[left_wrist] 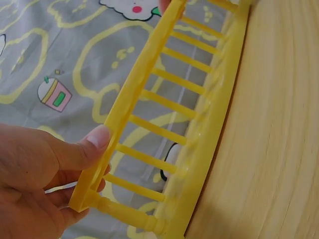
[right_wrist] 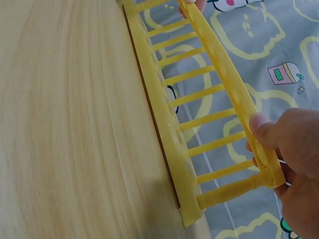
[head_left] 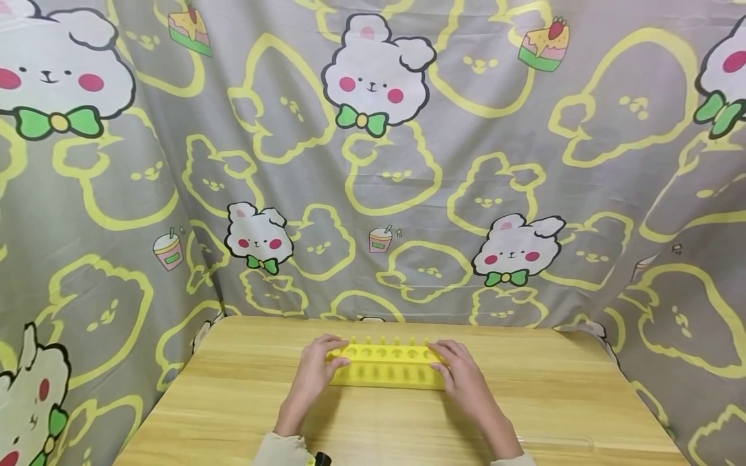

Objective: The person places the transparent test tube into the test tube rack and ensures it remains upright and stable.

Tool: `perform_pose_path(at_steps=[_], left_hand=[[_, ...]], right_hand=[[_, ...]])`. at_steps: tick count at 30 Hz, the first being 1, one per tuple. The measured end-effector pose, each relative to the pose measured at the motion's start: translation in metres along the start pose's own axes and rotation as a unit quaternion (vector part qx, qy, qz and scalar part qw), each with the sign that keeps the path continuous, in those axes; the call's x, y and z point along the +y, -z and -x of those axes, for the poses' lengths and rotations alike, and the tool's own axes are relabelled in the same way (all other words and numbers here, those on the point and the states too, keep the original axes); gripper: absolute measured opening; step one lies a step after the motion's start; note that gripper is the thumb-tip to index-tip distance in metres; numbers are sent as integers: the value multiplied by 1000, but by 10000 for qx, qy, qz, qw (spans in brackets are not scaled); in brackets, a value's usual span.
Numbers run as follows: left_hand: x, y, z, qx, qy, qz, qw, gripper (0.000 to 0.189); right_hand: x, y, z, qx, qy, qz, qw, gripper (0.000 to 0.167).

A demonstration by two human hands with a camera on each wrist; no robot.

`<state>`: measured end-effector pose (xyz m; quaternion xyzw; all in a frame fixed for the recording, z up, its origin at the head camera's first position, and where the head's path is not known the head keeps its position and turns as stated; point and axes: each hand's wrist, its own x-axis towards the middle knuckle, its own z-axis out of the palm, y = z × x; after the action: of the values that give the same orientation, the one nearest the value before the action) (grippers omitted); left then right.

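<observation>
A yellow plastic test tube rack (head_left: 387, 386) stands near the far side of the wooden table, with a row of round holes along its top bar and upright rods behind. My left hand (head_left: 316, 367) grips the left end of that top bar; the left wrist view shows the thumb (left_wrist: 97, 139) on one face and fingers behind it. At the opposite end, my right hand (head_left: 464, 377) pinches the bar likewise, its thumb (right_wrist: 261, 130) lying on it. The holes show no tubes. Whether the base touches the tabletop all along is hard to tell.
On the table (head_left: 245, 388), a clear thin tube-like piece (head_left: 556, 443) lies at the front right, beside the right forearm. A grey curtain (head_left: 402, 194) with cartoon rabbits hangs behind the table and along both sides. The table's back edge runs just beyond the rack.
</observation>
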<state>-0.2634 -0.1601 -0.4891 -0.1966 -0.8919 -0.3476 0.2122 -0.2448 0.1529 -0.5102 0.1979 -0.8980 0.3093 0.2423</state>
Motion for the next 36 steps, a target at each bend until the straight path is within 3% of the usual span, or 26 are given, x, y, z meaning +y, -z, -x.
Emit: perform_pose_path(at_steps=[11,18,36], left_hand=[[11,-13,-1,-146,107,60,9998,36],[5,-22,-4,-33,-178,162,9997,36],[3,-31,-10,97,-292,202,9993,37]], right_hand=[[11,13,6,-91,-91,-106,9999,39],[22,18,2,-25,15,-92,10000,39],[25,27,-1,-242,32,-21,9997,41]])
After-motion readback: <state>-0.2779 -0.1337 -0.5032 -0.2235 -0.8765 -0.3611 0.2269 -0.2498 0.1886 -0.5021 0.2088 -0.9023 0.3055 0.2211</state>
